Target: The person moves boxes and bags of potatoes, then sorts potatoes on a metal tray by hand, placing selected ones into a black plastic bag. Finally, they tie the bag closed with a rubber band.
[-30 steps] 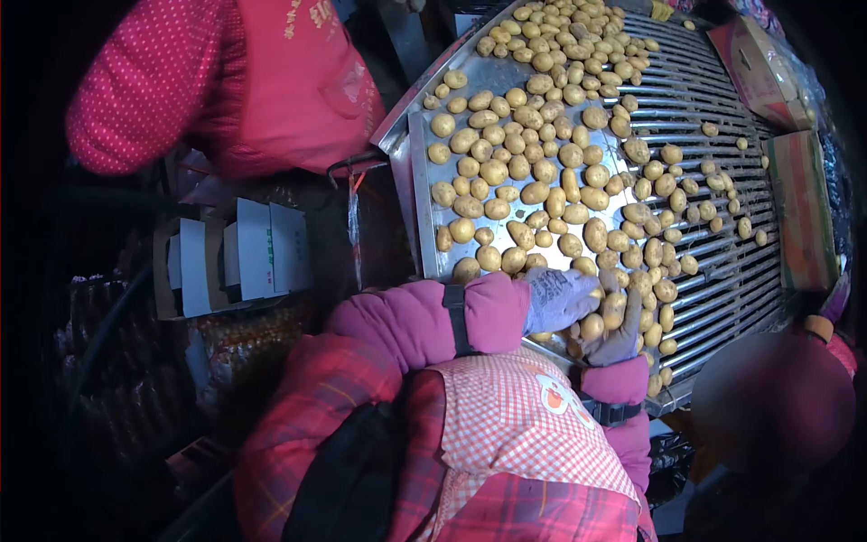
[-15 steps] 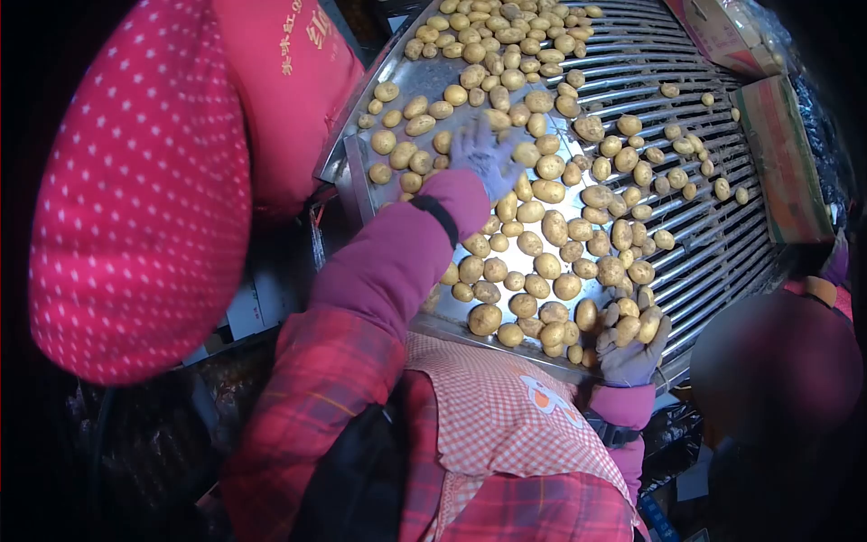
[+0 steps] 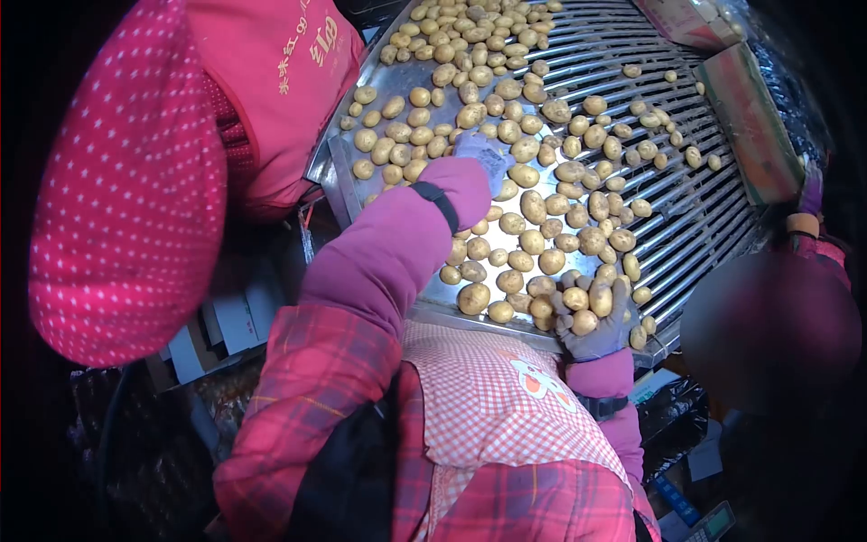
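While the left hand [image 3: 483, 155] reaches flat over potatoes [image 3: 506, 126] up the tray [image 3: 336, 172], the right hand [image 3: 591, 316] cups several.
Loose potatoes lie just ahead of the left fingers; whether it grips one cannot be told.

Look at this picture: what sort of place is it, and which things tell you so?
Probably a potato sorting line: loose potatoes spread over a metal roller table, a gloved right hand holding several, cardboard boxes alongside.

Left hand [image 3: 485, 158] gloved, arm stretched forward; right hand [image 3: 591, 316] gloved, fingers seemingly curled.
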### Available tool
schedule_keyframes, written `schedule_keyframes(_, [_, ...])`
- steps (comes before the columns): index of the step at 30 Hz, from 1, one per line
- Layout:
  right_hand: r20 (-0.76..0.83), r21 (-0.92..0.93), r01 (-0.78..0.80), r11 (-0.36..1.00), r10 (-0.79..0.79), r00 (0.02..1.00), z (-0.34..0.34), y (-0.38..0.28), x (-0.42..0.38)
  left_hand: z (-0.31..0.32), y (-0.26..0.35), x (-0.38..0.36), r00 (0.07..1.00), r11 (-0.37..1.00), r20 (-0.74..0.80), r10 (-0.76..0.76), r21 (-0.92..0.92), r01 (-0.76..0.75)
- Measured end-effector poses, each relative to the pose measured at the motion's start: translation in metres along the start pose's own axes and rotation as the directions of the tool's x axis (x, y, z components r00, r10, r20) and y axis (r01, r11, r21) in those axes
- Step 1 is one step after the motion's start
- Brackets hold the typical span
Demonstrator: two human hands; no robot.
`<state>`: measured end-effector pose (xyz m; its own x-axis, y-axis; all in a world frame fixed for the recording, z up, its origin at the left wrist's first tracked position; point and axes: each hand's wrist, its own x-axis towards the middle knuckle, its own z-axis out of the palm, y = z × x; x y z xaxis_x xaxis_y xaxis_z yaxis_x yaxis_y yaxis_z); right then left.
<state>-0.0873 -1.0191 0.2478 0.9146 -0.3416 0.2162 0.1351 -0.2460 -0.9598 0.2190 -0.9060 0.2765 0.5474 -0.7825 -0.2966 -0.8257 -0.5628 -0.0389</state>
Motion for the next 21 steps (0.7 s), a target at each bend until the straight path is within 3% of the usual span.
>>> schedule_keyframes(1, [-0.008, -0.002, 0.011, 1.000, -0.011, 1.000, 0.003, -0.006, 0.002, 0.009, -0.001, 0.000, 0.996, 0.998, -0.090, -0.018, -0.060, 0.013])
schedule_keyframes(3, [0.021, 0.287, -0.115, 0.951, 0.114, 0.993, 0.004, -0.021, 0.010, 0.029, -0.008, -0.004, 0.947, 0.959, -0.320, -0.042, -0.277, -0.051])
schedule_keyframes(4, [0.053, 0.424, -0.184, 0.887, 0.178, 0.983, 0.006, -0.028, 0.013, 0.024, -0.005, -0.012, 0.947, 0.960, -0.319, -0.040, -0.275, -0.052])
schedule_keyframes(6, [0.153, 0.661, -0.326, 0.676, 0.304, 0.940, 0.009, -0.043, 0.011, 0.022, 0.012, -0.045, 0.840, 0.641, -0.518, -0.161, -0.702, -0.310])
schedule_keyframes(7, [0.217, 0.748, -0.385, 0.541, 0.349, 0.912, 0.009, -0.049, 0.011, 0.018, 0.024, -0.062, 0.920, 0.553, -0.383, -0.085, -0.786, -0.276])
schedule_keyframes(9, [0.226, 0.764, -0.424, 0.486, 0.415, 0.881, 0.003, -0.058, 0.011, 0.005, 0.060, -0.102, 0.923, 0.298, -0.380, 0.054, -0.876, -0.378])
schedule_keyframes(10, [0.232, 0.780, -0.453, 0.431, 0.474, 0.850, 0.000, -0.062, 0.010, 0.018, 0.079, -0.113, 0.887, 0.289, -0.456, 0.073, -0.842, -0.456])
schedule_keyframes(11, [0.250, 0.794, -0.482, 0.370, 0.525, 0.814, -0.003, -0.063, 0.012, 0.033, 0.101, -0.116, 0.915, -0.235, -0.388, 0.111, -0.905, -0.355])
schedule_keyframes(12, [0.288, 0.806, -0.513, 0.294, 0.562, 0.775, 0.004, -0.058, 0.018, 0.054, 0.108, -0.115, 0.817, 0.371, -0.570, 0.086, -0.743, -0.558])
schedule_keyframes(13, [0.343, 0.810, -0.550, 0.204, 0.597, 0.725, 0.017, -0.050, 0.022, 0.032, 0.100, -0.134, 0.829, 0.467, -0.557, 0.043, -0.722, -0.510])
schedule_keyframes(15, [0.439, 0.776, -0.627, 0.069, 0.654, 0.616, 0.031, -0.039, 0.006, 0.023, 0.102, -0.157, 0.894, 0.531, -0.443, 0.067, -0.743, -0.408])
schedule_keyframes(17, [0.276, 0.732, -0.625, 0.270, 0.721, 0.635, 0.028, -0.020, 0.002, 0.025, 0.102, -0.159, 0.928, 0.559, -0.361, 0.093, -0.752, -0.349])
schedule_keyframes(18, [0.281, 0.726, -0.632, 0.272, 0.721, 0.634, 0.025, -0.020, 0.004, 0.025, 0.101, -0.163, 0.920, 0.561, -0.391, 0.044, -0.752, -0.346])
schedule_keyframes(20, [0.348, 0.547, -0.671, 0.502, 0.592, 0.727, 0.027, -0.020, 0.005, 0.028, 0.086, -0.173, 0.913, 0.541, -0.408, 0.006, -0.767, -0.346])
schedule_keyframes(21, [0.348, 0.700, -0.643, 0.312, 0.637, 0.688, 0.031, -0.028, 0.008, 0.024, 0.064, -0.189, 0.920, 0.507, -0.391, 0.014, -0.790, -0.344])
